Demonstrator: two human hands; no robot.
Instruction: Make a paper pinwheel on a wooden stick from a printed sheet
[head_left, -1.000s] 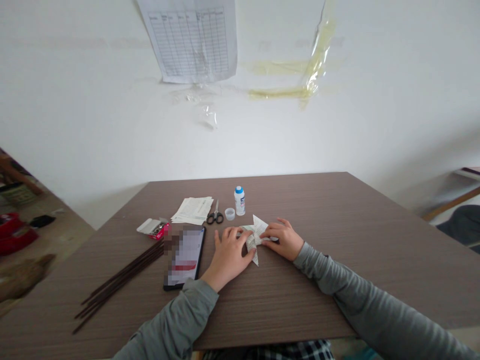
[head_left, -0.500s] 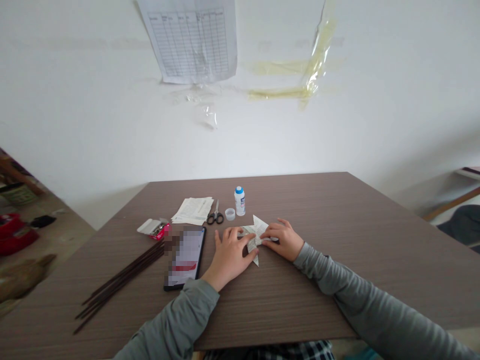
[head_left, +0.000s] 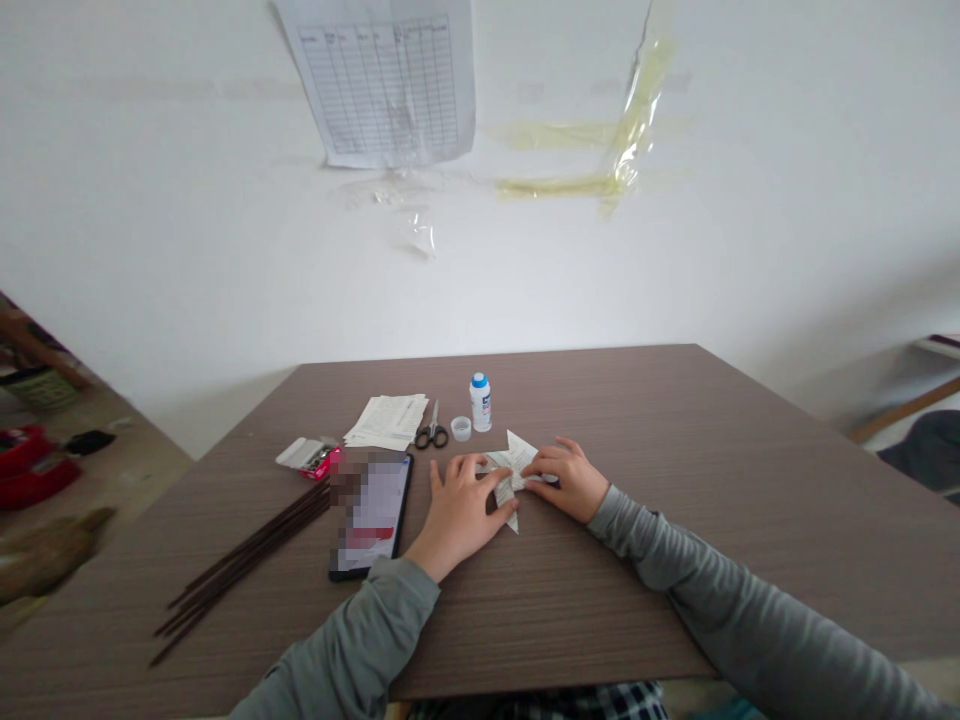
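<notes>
A pinwheel shape of folded printed paper (head_left: pixel 504 490) lies on the table, its pointed blades sticking out between my hands. Over its left side rests my left hand (head_left: pixel 463 503), with fingertips and thumb pressing on the paper near the centre. Bent fingers of my right hand (head_left: pixel 564 482) pinch the right blade, which they partly cover. Just beyond the paper stand a white bottle with a blue cap (head_left: pixel 481 403) and a small clear plastic cup or lid (head_left: pixel 460 429). Scissors with black handles (head_left: pixel 431 432) lie left of these.
Left of my hands are a phone (head_left: pixel 379 510), a bundle of thin dark sticks (head_left: pixel 240 572), an opened small red-and-white box (head_left: pixel 311 458) and a stack of printed paper pieces (head_left: pixel 386 421). A white wall rises behind the brown table (head_left: pixel 660 400).
</notes>
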